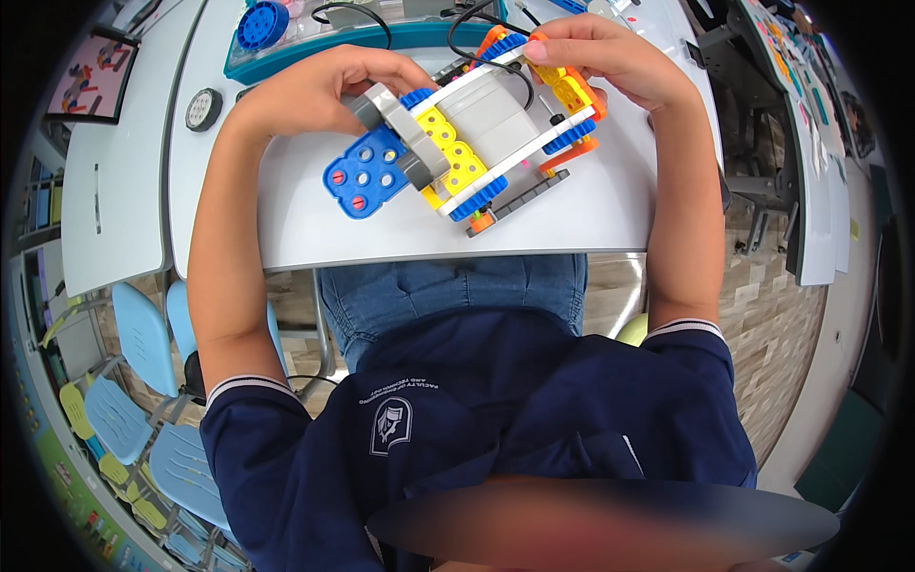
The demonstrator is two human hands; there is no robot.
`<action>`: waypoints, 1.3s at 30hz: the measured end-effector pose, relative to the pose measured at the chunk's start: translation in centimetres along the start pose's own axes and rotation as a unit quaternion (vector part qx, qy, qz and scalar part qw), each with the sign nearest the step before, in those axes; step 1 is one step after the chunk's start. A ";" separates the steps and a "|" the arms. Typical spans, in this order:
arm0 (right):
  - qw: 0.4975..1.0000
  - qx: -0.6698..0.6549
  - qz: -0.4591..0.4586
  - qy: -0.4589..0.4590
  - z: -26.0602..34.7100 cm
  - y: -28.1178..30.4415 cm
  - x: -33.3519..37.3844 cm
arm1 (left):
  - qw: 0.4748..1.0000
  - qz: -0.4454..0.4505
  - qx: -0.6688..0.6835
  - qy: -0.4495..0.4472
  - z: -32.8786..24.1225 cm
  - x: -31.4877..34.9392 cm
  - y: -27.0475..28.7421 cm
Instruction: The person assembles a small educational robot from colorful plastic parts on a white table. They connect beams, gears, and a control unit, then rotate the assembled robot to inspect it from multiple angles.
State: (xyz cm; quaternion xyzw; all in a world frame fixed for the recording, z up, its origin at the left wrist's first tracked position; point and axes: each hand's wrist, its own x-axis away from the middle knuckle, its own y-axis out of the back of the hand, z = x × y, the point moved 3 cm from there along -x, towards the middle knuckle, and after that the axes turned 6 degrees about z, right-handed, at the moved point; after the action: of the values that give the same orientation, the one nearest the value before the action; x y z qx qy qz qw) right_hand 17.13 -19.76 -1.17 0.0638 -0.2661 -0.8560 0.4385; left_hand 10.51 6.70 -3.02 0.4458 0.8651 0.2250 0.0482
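A toy building-kit vehicle [496, 119] is tilted over the table's near part. It has a grey block body, white side beams, blue gears, yellow perforated pieces and orange wheels. My left hand [319, 88] curls around its left end, fingers partly hidden behind a grey bracket [412, 133] with dark grey ends. My right hand [610, 59] pinches the far right corner, thumb near a white beam and a yellow piece. Below the left end sticks out a blue perforated plate [365, 176] with red pegs. A dark track strip [534, 198] hangs along the near right side. A black cable [456, 38] loops over the body.
Behind the vehicle stands a teal-edged plastic bin [276, 65] holding a blue wheel [262, 25]. On the white table [315, 234] at left lies a grey-rimmed wheel [203, 110]. A screen [93, 78] is at the far left; blue chairs [143, 334] stand below it.
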 end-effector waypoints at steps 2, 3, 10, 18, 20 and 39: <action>1.000 -0.004 -0.008 0.010 -0.4 0.0 -0.1 | 1.000 -0.012 0.013 0.011 0.2 0.0 0.1; 1.000 -0.015 -0.010 0.016 -0.5 -0.1 -0.1 | 1.000 -0.003 0.009 0.004 0.1 0.0 0.1; 0.991 -0.027 0.117 -0.063 1.3 -1.8 -0.3 | 0.999 0.028 -0.020 0.006 -0.8 0.0 0.5; 0.995 -0.018 0.095 -0.038 1.9 -1.6 0.0 | 1.000 0.018 -0.012 0.019 -1.0 -0.2 0.2; 0.996 0.001 0.073 -0.051 1.5 -1.0 0.2 | 0.999 0.018 -0.033 0.017 -0.9 -0.2 0.2; 0.985 -0.132 0.050 -0.096 1.7 1.0 0.7 | 0.998 -0.025 -0.016 0.054 0.1 -0.1 0.0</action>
State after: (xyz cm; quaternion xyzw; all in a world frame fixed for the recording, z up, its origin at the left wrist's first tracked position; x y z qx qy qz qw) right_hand 16.84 -20.12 0.88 -0.0906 -0.1940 -0.8630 0.4577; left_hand 10.62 6.73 -3.13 0.4106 0.8734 0.2615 0.0142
